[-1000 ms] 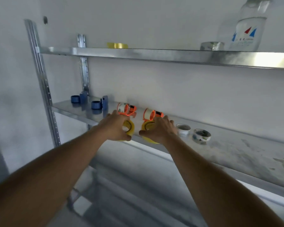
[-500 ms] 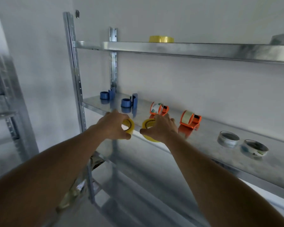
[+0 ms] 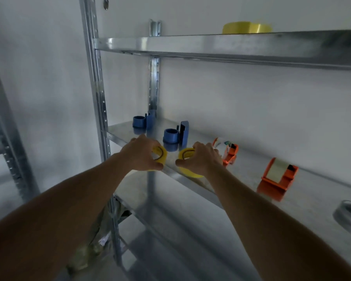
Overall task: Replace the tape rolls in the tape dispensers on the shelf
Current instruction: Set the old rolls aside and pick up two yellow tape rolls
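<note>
While two blue plastic dispensers, one [image 3: 143, 122] near the upright and one [image 3: 176, 133] just right of it, stand with bare spindles on the galvanised steel shelf [image 3: 304, 201], a person holds a yellow tape roll in each hand: the left hand [image 3: 140, 154] pinches one roll [image 3: 160, 155], the right hand [image 3: 201, 160] curls round the other [image 3: 187, 161]. Neither roll appears fitted yet. Two orange dispensers, one [image 3: 229, 152] beside the right hand and one [image 3: 278, 178] farther right, carry tape. A third yellow roll [image 3: 246, 27] sits on the upper shelf.
</note>
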